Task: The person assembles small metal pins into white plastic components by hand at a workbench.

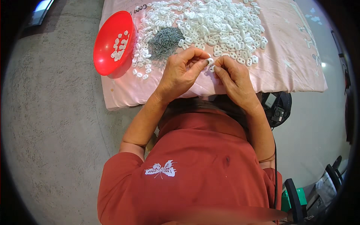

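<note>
My left hand [180,73] pinches a small white oval plastic piece [210,60] between thumb and forefinger, above the near part of the table. Close beside it, my right hand [235,77] has its thumb and forefinger pressed together at another small white piece [212,69]. Whether these two pieces touch or are joined cannot be made out. Beyond both hands spreads a big heap of white oval plastic pieces with holes [225,26]. A pile of small grey metal screws or pins [165,40] lies just past my left hand.
At the table's left edge stands a red bowl [103,52] holding several white pieces [119,47]. Loose white pieces [139,75] lie between bowl and screws. A pink patterned cloth [296,71] covers the table. Below its right front edge sits a dark round object with devices [277,108].
</note>
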Demonstrator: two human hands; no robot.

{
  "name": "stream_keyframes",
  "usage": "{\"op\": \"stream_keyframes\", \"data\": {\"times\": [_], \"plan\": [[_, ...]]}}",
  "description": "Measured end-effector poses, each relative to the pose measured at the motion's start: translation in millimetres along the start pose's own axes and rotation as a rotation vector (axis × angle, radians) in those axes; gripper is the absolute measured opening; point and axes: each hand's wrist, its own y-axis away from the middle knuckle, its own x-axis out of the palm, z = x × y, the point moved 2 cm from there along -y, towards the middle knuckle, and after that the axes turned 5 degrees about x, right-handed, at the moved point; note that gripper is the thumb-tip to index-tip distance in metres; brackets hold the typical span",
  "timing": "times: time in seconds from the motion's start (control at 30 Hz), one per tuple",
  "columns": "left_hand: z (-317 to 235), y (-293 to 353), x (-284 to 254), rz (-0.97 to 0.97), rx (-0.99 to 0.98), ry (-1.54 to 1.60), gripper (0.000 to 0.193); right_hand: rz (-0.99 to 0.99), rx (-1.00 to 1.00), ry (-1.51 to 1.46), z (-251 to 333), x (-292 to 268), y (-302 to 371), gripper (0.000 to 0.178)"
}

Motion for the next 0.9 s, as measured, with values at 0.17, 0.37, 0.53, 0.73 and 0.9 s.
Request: {"op": "stream_keyframes", "data": {"times": [0.17,0.37,0.53,0.73,0.9], "plan": [[1.4,1.5,1.1,-0.046,0.048,-0.063,0.012,-0.003,-0.009,0.011,0.0,0.3,0.0,0.008],[-4.5,1.5,2.9,-0.035,0.137,-0.179,0.011,-0.01,-0.01,0.004,-1.2,0.2,0.7,0.009],[-3.2,2.8,5.0,-0.034,0.091,-0.153,0.011,-0.018,-0.015,-0.013,-0.4,-0.2,0.3,0.009],[-1.8,3.6,6.6,-0.036,0.114,-0.153,0.013,-0.02,0.009,-0.049,-0.6,-0.3,0.8,0.009],[-10.2,2.5,7.8,-0.003,0.17,-0.216,0.019,-0.034,0.012,-0.06,-6.2,-0.1,0.6,0.01]]}}
